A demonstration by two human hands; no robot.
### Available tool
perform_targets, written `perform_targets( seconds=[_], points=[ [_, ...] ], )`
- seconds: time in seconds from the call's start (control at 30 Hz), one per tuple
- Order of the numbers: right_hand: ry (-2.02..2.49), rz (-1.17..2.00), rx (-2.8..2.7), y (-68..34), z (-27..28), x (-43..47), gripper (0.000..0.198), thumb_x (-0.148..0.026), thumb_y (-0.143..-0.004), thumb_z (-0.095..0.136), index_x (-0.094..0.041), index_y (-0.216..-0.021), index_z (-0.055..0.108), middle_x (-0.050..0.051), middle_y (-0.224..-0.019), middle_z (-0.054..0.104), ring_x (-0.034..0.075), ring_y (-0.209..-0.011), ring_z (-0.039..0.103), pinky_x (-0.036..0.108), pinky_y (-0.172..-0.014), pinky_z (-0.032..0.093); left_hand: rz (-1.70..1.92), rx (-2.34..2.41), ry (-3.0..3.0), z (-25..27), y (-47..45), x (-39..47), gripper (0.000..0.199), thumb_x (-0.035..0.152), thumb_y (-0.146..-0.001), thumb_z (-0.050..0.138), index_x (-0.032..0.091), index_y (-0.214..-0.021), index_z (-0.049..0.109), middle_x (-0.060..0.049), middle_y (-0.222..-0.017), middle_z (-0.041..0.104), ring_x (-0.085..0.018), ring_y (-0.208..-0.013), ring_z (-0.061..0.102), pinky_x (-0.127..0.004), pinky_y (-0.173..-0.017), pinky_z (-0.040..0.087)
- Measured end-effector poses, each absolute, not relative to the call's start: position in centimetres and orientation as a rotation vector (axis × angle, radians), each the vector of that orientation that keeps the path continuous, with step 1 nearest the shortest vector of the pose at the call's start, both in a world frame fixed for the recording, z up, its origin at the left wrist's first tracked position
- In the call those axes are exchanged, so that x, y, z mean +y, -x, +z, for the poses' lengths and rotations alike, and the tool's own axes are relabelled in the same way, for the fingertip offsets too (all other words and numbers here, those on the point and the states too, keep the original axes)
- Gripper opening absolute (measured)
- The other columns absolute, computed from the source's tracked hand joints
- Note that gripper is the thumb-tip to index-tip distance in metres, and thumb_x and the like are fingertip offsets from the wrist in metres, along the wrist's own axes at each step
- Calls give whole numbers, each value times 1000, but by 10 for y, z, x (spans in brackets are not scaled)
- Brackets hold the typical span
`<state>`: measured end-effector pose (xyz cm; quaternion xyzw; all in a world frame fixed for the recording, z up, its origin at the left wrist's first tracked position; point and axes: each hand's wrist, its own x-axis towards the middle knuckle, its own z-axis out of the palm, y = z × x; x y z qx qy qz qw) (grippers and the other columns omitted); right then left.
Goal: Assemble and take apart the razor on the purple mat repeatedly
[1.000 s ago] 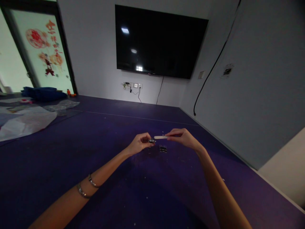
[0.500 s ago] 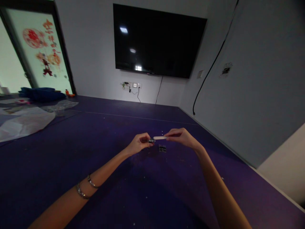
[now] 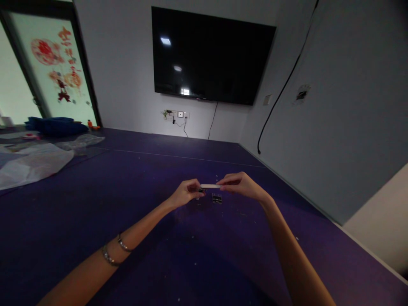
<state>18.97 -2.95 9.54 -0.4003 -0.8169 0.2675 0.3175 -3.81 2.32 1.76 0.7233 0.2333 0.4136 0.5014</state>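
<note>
Between its thumb and fingers, my left hand (image 3: 186, 193) pinches a small dark metallic piece (image 3: 201, 191), mostly covered by the fingers. My right hand (image 3: 239, 185) is closed on a thin pale flat stick (image 3: 209, 186) with a rounded end, held level and pointing left. The stick's tip lies at the small piece, by my left fingertips; whether it touches the piece or the fingers I cannot tell. Just below the stick, a small dark square part (image 3: 217, 198) with light edges rests on the purple surface (image 3: 143, 246).
White crumbs dot the surface. Clear plastic sheeting (image 3: 38, 161) and a dark blue cloth heap (image 3: 55, 126) lie at the far left, near a small orange object (image 3: 92, 125). A black cable (image 3: 282, 95) hangs down the right wall; a large television (image 3: 210, 55) is mounted ahead.
The stick in my right hand has moved slightly left, its tip now over the small piece in my left hand. The dark square part has stayed where it was.
</note>
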Motion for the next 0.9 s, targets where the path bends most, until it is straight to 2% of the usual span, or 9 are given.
perform_targets(
  seconds=[0.2, 0.4, 0.6, 0.9],
  points=[
    [1084, 689, -2087, -188, 95, -29, 25, -35, -73, 64, -19, -91, 71, 3, -75, 63, 7, -54, 48, 20, -48, 37, 993, 540, -1732, 18, 37, 21, 27, 23, -61, 74, 14, -68, 50, -1, -69, 62, -11, -64, 58, -25, -62, 45],
    [1033, 706, -2204, -184, 99, -34, 26, -35, -73, 65, -19, -92, 71, 1, -72, 61, 8, -56, 48, 20, -49, 35, 979, 577, -1723, 19, 37, 20, 24, 23, -62, 72, 14, -69, 52, 1, -64, 61, -10, -59, 56, -23, -57, 41],
    [1072, 553, -2154, -183, 98, -32, 21, -33, -75, 63, -21, -90, 72, 3, -78, 65, 11, -66, 54, 23, -59, 39, 991, 551, -1720, 17, 38, 21, 25, 24, -62, 73, 14, -70, 51, 0, -66, 61, -11, -61, 57, -25, -59, 42],
    [1111, 555, -2146, -185, 96, -30, 19, -31, -74, 64, -22, -87, 73, 3, -76, 67, 13, -67, 57, 25, -61, 41, 980, 553, -1711, 18, 37, 19, 22, 21, -62, 72, 14, -68, 52, -1, -68, 62, -12, -64, 59, -26, -62, 44]
  ],
)
